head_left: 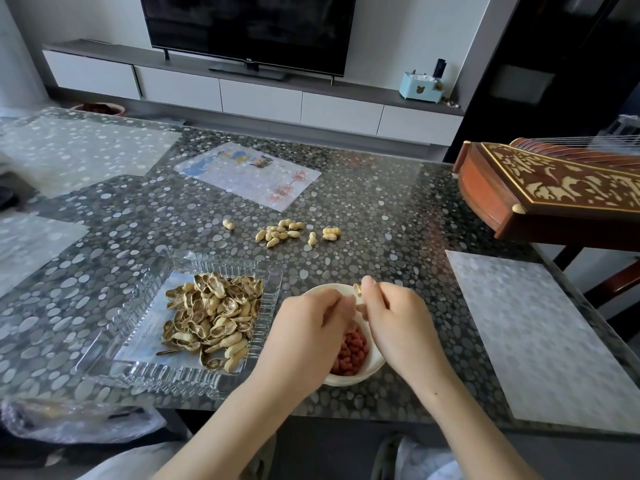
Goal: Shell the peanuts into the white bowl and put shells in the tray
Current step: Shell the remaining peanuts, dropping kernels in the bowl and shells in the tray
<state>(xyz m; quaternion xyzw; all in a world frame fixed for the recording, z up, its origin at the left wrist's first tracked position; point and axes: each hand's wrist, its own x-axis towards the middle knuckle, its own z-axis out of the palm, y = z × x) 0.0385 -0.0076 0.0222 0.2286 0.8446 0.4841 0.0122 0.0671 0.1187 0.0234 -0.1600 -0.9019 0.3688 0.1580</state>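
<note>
Wide, dark pebble-patterned worktop [381,209], and on it to the left the clear ridged glass tray [145,296], already heaped with empty tan shells [214,317]. Just beside it, the left hand [304,327] and right hand [398,317] meet directly over the small round white bowl [343,380]. That looks deliberate, so whatever drops lands inside. Red-skinned kernels [351,351] lie in the bowl beneath them. Further back is a loose scatter of unshelled peanuts [280,232], well apart from the bowl and waiting their turn. Smallest of all is a tan peanut pod [357,291], pinched in the right hand's fingertips. The left hand's curled fingers close on it too, apparently prying it open.
</note>
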